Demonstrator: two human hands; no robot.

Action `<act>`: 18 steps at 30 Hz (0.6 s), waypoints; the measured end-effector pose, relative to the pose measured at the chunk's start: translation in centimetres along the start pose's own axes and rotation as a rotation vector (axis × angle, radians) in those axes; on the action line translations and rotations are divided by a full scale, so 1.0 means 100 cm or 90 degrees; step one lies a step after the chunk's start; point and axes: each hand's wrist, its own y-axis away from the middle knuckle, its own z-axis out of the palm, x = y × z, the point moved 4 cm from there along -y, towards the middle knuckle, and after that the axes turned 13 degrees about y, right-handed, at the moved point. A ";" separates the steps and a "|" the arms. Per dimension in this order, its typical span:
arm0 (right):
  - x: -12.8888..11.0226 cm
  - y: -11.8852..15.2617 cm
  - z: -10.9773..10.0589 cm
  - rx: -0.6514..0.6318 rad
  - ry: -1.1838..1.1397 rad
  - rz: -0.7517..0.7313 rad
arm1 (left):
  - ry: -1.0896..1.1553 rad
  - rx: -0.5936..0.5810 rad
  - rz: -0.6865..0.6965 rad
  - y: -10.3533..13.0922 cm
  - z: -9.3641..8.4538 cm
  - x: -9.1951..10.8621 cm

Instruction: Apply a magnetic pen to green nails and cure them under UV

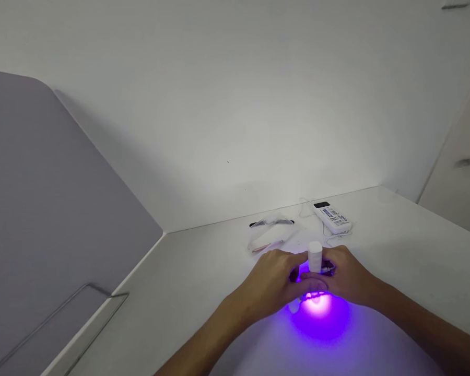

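Observation:
A small white lamp [315,255] stands upright between my hands and throws bright violet light down onto the white table [203,297]. My left hand [276,277] is closed at its left side, thumb and fingers reaching towards it. From the right, my right hand [347,271] is closed around the same lamp, and its fingers overlap those of the left. A thin cable [327,270] shows by the right fingers. The lamp's lower part, and whatever lies directly under it, is mostly hidden by my fingers. A small pale object [294,306] shows below my left hand, too unclear to name.
Behind my hands lies a white power bank [332,218] with a dark display and a white cable. Left of it are clear plastic packaging [272,230] and a thin pinkish stick [267,246]. A white wall rises behind; a wire frame [97,331] crosses the left table edge.

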 end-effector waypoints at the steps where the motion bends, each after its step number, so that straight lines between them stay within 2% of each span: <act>1: 0.000 0.000 0.000 -0.002 -0.002 -0.003 | 0.000 -0.003 0.002 0.000 0.000 0.000; 7: 0.003 -0.001 0.000 0.022 0.016 0.012 | 0.009 0.018 -0.009 0.001 0.001 -0.004; 13: 0.000 -0.001 0.000 -0.010 -0.010 -0.005 | 0.018 -0.011 -0.010 0.000 0.000 0.000; 18: 0.000 0.000 -0.001 0.008 0.019 0.002 | 0.002 0.000 -0.009 0.000 0.000 -0.001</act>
